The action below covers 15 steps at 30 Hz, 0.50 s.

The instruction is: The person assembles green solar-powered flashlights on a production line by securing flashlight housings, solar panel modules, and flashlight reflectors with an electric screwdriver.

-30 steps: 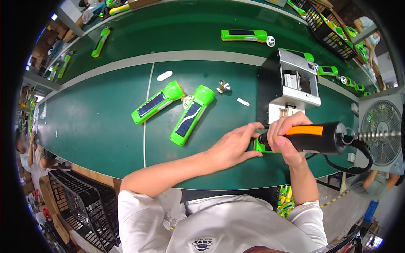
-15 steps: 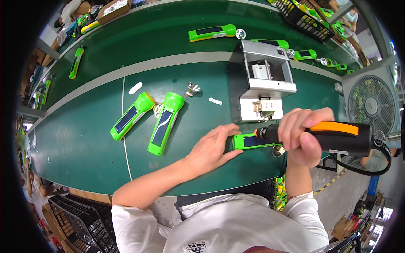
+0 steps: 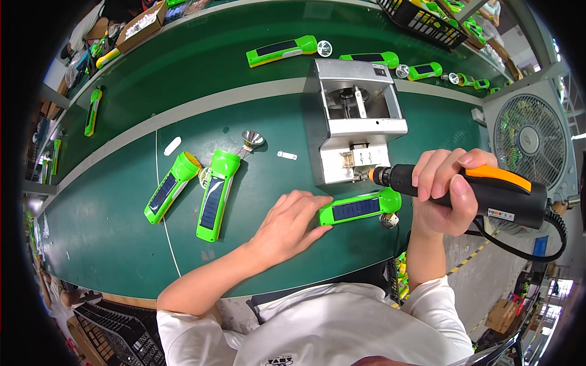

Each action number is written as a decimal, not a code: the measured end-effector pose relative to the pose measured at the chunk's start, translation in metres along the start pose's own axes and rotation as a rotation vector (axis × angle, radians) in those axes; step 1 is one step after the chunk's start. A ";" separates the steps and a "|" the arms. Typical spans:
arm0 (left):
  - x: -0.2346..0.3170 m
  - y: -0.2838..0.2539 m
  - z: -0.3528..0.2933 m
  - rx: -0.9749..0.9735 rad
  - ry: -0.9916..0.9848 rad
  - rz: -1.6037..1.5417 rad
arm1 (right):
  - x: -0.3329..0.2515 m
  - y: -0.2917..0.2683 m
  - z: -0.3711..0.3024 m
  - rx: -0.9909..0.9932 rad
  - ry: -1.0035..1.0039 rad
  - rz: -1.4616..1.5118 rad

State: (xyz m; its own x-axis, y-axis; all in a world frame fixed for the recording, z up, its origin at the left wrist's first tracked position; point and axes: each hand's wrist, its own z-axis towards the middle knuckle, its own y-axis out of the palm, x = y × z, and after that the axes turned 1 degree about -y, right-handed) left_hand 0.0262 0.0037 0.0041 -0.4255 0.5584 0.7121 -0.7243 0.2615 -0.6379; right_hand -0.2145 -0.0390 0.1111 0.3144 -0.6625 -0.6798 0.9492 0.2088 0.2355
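From where I stand, the person in the white shirt is bent over a green table, both hands busy right of the frame's centre. The left hand has its thumb and forefinger closed about the left end of a green flashlight, which lies on the table right of centre, dark solar panel upward. A silvery lamp piece sits just beside the flashlight's right end, on the near side. The right hand is wrapped firmly around a black electric screwdriver with an orange strip, held level above the table, its tip pointing left toward the base of a silver-and-black machine; I can't tell whether the tip touches it. Left of centre lie two more green flashlights, side by side and tilted, a shiny reflector near the top of the right-hand one. A white oval piece rests above the pair, and a small white strip lies nearer the machine. Further flashlights line the upper shelf, below a black crate at upper right, and a pale fan stands at the right edge.
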 end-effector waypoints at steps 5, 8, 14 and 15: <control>-0.002 0.001 -0.001 0.015 0.033 0.033 | 0.009 0.004 0.000 -0.046 0.023 -0.037; -0.002 0.003 -0.001 0.033 0.048 0.056 | 0.010 0.016 0.011 -0.044 0.138 -0.098; -0.001 0.005 -0.002 0.075 0.071 0.122 | 0.016 0.020 0.048 -0.102 0.401 -0.023; -0.001 0.006 -0.002 0.092 0.081 0.152 | 0.017 0.016 0.044 -0.094 0.394 0.073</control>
State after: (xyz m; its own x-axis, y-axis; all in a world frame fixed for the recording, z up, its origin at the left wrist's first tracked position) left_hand 0.0234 0.0060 -0.0014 -0.4917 0.6484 0.5812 -0.7029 0.0985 -0.7045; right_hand -0.1946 -0.0782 0.1336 0.3451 -0.3216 -0.8817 0.9156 0.3217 0.2411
